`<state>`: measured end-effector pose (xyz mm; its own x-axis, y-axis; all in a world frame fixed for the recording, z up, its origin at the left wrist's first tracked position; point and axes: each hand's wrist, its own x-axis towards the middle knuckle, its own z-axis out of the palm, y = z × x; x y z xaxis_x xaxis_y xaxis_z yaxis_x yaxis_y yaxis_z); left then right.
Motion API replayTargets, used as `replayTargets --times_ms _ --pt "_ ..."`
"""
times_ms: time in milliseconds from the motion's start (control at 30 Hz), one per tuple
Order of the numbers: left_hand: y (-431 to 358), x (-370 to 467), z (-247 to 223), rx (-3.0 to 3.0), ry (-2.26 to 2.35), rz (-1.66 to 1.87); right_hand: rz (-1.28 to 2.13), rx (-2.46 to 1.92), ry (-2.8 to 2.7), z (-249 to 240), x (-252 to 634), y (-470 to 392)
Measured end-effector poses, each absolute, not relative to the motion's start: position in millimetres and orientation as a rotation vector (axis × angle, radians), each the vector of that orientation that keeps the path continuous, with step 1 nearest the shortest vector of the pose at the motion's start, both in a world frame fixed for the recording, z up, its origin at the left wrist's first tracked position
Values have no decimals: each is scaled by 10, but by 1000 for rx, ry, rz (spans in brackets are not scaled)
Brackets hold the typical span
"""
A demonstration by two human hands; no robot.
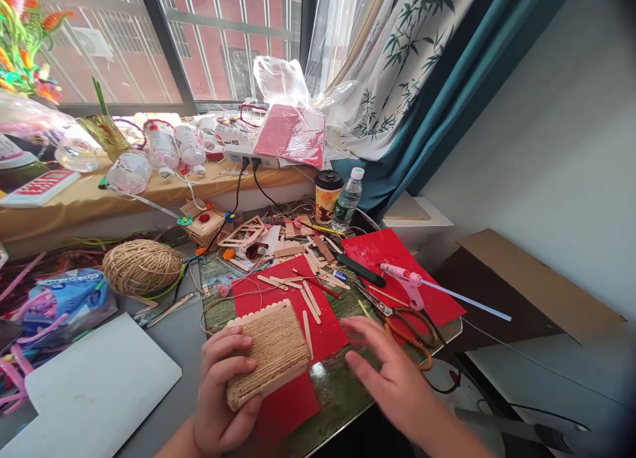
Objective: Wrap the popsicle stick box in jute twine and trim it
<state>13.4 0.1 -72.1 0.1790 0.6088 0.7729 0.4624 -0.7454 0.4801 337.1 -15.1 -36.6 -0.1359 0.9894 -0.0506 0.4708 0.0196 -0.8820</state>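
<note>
My left hand is closed around a small box wrapped in twine, tilted above the table. Pale craft sticks with rounded ends show along the box's far edge. My right hand hovers to the right of the box with its fingers apart, holding nothing. Closest to it is a pair of scissors with orange handles. Below both hands lie red sheets, with several loose craft sticks and a red pencil on them.
A pink glue gun with a long glue stick rests on the right red sheet. Behind stand a lidded paper cup and a water bottle. A ball of twine and a white board are on the left.
</note>
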Motion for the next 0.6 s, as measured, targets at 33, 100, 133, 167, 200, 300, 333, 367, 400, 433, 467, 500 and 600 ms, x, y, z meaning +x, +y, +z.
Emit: replayTargets --times_ms 33,100,133,167,200,300,333,367,400,433,467,500,600 --pt "-8 141 -708 2342 1051 1615 1263 -1374 -1505 -370 3155 -196" --pt "-27 148 -685 2426 1044 1613 1542 -1168 -1219 -422 2774 -247" --pt "-36 147 -680 2463 1043 1618 1634 -1111 -1143 -455 2624 -254" --pt "-44 140 -681 2491 1044 1627 1687 -1072 -1107 -484 2506 -255" --pt "-52 130 -689 2505 1045 1644 1714 -1044 -1076 -504 2422 -251" --pt "-71 102 -757 2513 1020 1656 1697 -998 -1048 -514 2342 -232" --pt "-77 106 -788 2505 1006 1624 1664 -992 -1055 -510 2356 -225" --pt "-82 122 -817 2464 994 1587 1620 -994 -1077 -509 2380 -219" --pt "-84 151 -842 2373 989 1557 1559 -1001 -1107 -514 2409 -212" --pt "-82 191 -861 2228 991 1538 1491 -1004 -1143 -528 2437 -204" --pt "-75 240 -873 2033 995 1537 1429 -1001 -1181 -551 2462 -197" --pt "-61 291 -878 1811 998 1529 1385 -989 -1223 -581 2480 -188" --pt "8 407 -879 1302 1073 1398 1392 -938 -1339 -674 2479 -139"
